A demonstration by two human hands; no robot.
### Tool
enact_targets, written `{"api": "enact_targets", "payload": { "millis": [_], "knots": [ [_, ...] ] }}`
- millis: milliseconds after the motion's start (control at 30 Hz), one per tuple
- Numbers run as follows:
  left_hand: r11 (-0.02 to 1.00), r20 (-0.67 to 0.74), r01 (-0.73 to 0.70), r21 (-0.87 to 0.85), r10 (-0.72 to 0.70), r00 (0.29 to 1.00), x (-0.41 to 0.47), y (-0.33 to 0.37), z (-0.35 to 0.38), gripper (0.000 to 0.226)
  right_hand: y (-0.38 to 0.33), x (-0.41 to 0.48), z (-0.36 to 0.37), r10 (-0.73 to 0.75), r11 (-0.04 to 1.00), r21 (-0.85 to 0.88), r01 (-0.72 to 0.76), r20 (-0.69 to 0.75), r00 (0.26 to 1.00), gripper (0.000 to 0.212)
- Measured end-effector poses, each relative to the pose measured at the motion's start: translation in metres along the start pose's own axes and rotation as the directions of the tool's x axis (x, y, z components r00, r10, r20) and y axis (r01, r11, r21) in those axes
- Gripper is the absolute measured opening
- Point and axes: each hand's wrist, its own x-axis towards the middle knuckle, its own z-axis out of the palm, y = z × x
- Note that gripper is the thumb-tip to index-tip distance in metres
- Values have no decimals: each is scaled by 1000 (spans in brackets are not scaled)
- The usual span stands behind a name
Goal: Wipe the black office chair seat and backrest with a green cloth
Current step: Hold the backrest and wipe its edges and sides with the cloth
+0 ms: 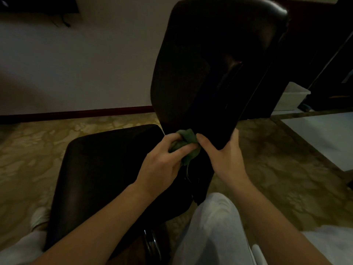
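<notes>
Closest to the camera is the person's knee (210, 226) in pale trousers, low in the middle. Two bare arms reach forward from the bottom of the picture.

The left hand (162, 165) has its fingers curled round the green cloth (188, 144) and grips it in a bunch. The cloth is scrunched up, and a bit of it hangs down below the hand. It sits at the bottom of the backrest (210, 73), right by the gap where the backrest meets the seat (107, 169). It looks pressed against the backrest there.

The right hand (223, 155) is just beside the cloth. It holds the bottom edge of the backrest. The thumb lies on the side facing the camera, and a fingertip peeks out behind the edge. So this hand is closed on the backrest.

The seat is black and wide. It lies to the left of the hands and a little below them. Under its near edge a shiny part of the chair's base (150, 243) shows, but it is too dark to see well. The backrest is black too. It stands tall and leans to the right, up to the top of the picture.

The floor (57, 134) is yellow-brown with a blotchy pattern. Farther back a dark red strip (76, 112) runs along the bottom of a pale wall (76, 64). On the right, behind the chair, a white box (292, 96) sits on the floor next to some dark furniture (324, 54).
</notes>
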Motion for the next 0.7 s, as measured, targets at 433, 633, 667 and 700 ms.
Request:
{"api": "enact_targets", "payload": {
  "millis": [433, 633, 667, 700],
  "knots": [
    [998, 42, 32, 46, -34, 999, -28, -14, 21, 26, 5, -8, 3, -2, 999, -51, 1, -22, 1000, 54],
    [996, 80, 70, 51, -74, 994, -41, -12, 26, 28, 7, -9, 5, -40, 998, -47, 38, -29, 999, 50],
    [997, 72, 71, 35, -74, 995, -37, -8, 23, 30, 8, -10, 6, -41, 998, -46, 40, -32, 999, 54],
    [997, 63, 67, 23, -69, 996, -33, -5, 19, 31, 8, -12, 7, -39, 998, -41, 37, -36, 999, 57]
  ]
}}
